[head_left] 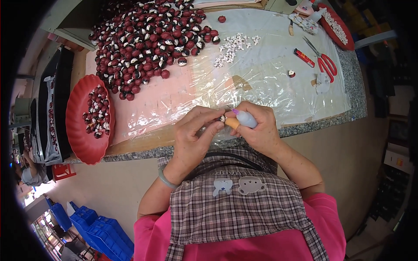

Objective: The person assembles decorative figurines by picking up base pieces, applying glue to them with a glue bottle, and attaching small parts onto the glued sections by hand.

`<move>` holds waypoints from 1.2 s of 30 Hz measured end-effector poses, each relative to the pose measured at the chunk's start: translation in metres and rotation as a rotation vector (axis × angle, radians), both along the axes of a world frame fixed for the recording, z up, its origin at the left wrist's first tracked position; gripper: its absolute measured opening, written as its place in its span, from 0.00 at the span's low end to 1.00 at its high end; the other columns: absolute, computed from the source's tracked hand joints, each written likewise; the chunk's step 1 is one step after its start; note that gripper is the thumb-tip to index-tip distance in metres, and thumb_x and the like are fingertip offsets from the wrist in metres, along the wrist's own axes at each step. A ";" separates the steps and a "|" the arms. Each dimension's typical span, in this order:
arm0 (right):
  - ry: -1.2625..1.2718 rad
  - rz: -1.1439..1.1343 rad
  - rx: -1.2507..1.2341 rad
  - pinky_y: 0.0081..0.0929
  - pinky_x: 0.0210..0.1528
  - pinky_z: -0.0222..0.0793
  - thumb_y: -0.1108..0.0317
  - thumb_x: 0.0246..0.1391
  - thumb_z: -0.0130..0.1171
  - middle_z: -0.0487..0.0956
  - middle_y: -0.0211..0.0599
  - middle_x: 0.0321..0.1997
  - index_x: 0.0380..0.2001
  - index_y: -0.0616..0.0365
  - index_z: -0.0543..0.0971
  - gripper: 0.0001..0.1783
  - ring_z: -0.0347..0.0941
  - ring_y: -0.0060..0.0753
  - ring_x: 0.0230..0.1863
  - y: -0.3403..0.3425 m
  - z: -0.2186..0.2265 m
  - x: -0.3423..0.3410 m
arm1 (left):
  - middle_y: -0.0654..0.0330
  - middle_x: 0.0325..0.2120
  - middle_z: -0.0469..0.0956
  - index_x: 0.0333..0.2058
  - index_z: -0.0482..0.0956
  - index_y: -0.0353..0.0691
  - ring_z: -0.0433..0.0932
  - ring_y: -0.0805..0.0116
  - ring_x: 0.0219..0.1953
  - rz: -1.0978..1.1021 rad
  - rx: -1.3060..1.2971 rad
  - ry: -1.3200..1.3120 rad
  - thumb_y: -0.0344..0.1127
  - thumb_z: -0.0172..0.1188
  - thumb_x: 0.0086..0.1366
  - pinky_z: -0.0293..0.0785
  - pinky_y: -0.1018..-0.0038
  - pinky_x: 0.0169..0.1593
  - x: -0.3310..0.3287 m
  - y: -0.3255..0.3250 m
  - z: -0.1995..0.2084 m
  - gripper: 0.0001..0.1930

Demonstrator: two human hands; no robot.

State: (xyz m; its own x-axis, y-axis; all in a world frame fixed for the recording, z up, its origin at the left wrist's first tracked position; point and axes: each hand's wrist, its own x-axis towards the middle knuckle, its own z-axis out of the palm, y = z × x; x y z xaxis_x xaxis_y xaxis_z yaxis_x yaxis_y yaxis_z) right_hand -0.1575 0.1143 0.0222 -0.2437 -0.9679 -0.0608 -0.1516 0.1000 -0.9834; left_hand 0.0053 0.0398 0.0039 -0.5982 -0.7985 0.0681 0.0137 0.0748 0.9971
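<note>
Both hands meet just over the table's near edge. Between the thumb and fingers of my left hand point(196, 128) is a small dark-and-white ball point(222, 118), mostly covered by the fingertips. My right hand point(263, 128) grips a small whitish squeeze bottle point(247, 119) with a purple tip, tilted toward the left hand. Around a right fingertip beside the ball shows a tan finger cover point(232, 123). Far left of centre lies a big heap of dark red balls point(148, 43), many capped in black and white. Small white pieces point(230, 48) are scattered beyond my hands.
Clear plastic sheeting point(174, 100) covers the table. A red scalloped tray point(75, 122) with finished-looking balls stands left; another red tray point(344, 41) of white pieces sits far right. Red-handled scissors point(326, 65), a red tube point(304, 58) and one loose ball point(291, 74) lie right.
</note>
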 end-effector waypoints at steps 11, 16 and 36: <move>-0.166 0.016 0.016 0.18 0.29 0.74 0.76 0.52 0.60 0.80 0.35 0.39 0.43 0.63 0.76 0.14 0.75 0.19 0.30 -0.002 0.000 -0.021 | 0.60 0.37 0.74 0.42 0.72 0.32 0.74 0.75 0.34 0.001 0.186 0.141 0.19 0.49 0.59 0.73 0.81 0.38 0.006 -0.062 0.013 0.12; -0.085 0.028 0.040 0.18 0.29 0.74 0.76 0.52 0.60 0.81 0.35 0.39 0.42 0.63 0.76 0.12 0.74 0.19 0.29 0.003 -0.003 -0.025 | 0.57 0.36 0.75 0.35 0.78 0.35 0.73 0.62 0.34 0.184 -0.998 -0.400 0.18 0.54 0.51 0.72 0.72 0.37 -0.009 -0.106 0.011 0.12; -0.171 -0.056 0.091 0.15 0.27 0.69 0.75 0.53 0.60 0.77 0.29 0.31 0.37 0.60 0.79 0.07 0.70 0.14 0.25 0.010 0.010 -0.037 | 0.50 0.37 0.73 0.37 0.75 0.31 0.75 0.51 0.40 0.067 -1.114 -0.546 0.20 0.53 0.55 0.74 0.63 0.42 -0.007 -0.117 -0.007 0.09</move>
